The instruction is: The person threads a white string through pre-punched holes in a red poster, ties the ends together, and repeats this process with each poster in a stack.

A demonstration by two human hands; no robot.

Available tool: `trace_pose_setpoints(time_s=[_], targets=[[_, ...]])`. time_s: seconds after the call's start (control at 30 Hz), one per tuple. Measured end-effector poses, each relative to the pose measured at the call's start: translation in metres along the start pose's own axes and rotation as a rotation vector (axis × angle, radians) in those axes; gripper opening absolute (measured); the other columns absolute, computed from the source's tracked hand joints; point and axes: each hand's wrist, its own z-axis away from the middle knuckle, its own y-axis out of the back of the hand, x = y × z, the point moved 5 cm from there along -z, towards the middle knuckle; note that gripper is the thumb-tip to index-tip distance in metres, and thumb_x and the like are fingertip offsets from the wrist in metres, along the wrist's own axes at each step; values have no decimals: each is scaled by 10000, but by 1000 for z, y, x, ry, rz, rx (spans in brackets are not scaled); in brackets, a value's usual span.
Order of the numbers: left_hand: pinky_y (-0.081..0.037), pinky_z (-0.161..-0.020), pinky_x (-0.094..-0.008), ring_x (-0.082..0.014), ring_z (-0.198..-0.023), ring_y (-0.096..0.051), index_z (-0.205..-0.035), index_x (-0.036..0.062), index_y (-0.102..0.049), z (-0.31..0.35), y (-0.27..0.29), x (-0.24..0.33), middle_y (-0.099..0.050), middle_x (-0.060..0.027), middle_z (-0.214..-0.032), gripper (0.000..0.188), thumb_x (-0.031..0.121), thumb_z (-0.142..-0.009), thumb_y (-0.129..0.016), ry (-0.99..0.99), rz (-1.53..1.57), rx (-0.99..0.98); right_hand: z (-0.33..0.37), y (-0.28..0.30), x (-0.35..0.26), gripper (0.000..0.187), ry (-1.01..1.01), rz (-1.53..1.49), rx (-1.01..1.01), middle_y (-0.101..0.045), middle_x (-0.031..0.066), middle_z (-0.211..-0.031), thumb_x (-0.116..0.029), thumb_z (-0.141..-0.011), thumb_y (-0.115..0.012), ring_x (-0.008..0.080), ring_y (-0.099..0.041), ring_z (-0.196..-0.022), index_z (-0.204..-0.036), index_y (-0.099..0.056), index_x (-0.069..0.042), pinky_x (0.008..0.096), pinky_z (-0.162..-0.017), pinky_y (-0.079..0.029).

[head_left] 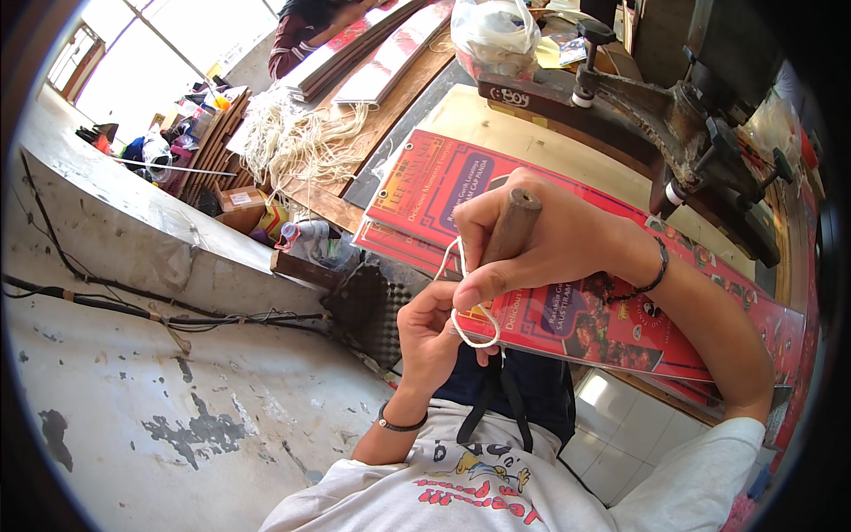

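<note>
My right hand (567,235) is wrapped round a short wooden handle (514,226); the tool's other end is hidden by my fingers. A loop of white cord (479,342) runs between my two hands, close to the thumb of the right one. My left hand (430,332) is closed, pinching the cord at the corner of a red printed board (532,310). Under my right wrist and beyond it lies another red printed board (434,191), glossy, with metal eyelets along its left end.
A heavy dark metal press (656,106) stands at the far right of the table. Bundled white cords (297,142) hang off long stacked boards (399,58) at the back, near a white plastic bag (495,40). Another person's sleeve (288,44) shows behind. A worn wall (177,381) borders the left.
</note>
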Motion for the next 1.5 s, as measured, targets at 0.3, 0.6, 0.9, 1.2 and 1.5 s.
trace_pose_setpoints(time_s=[0.3,0.6,0.9,1.2,1.5], targets=[[-599,-628,-297,-190,-786,-690,-1250,-118,-546,3,9,25,-643,-203,-1066,362,-88,-890,-563,-387,-272,-180,1,0,-3,391,-103,-31,-13,-627,-6,-629,-315,-766,-887,49,-538,-570,-700,-622,-36,246,-497,-392],[-586,-641,-267,-163,-787,-691,-1063,-28,-700,-5,-3,51,-678,-128,-904,311,-84,-759,-729,-561,-710,-131,1,0,-2,382,-32,-33,3,-602,-14,-615,-313,-775,-882,53,-521,-576,-703,-626,-38,256,-495,-379],[-567,-620,-233,-125,-742,-672,-982,4,-728,-6,-4,52,-676,-99,-888,232,-98,-774,-744,-491,-686,-56,1,3,2,375,-85,14,11,-583,-13,-604,-316,-804,-861,47,-502,-558,-710,-631,-34,248,-491,-368],[-541,-593,-226,-95,-681,-647,-926,-18,-726,-6,-4,58,-635,-72,-827,159,-84,-783,-756,-415,-711,16,1,3,-2,357,-98,-18,-3,-604,2,-619,-292,-791,-868,48,-524,-566,-711,-648,-22,246,-495,-375],[-541,-630,-204,-94,-762,-628,-884,-68,-658,-6,-6,61,-606,-84,-911,75,-105,-830,-694,-395,-779,-76,0,1,-1,384,-16,-48,-35,-624,9,-602,-358,-810,-839,70,-559,-579,-740,-640,-38,266,-535,-437]])
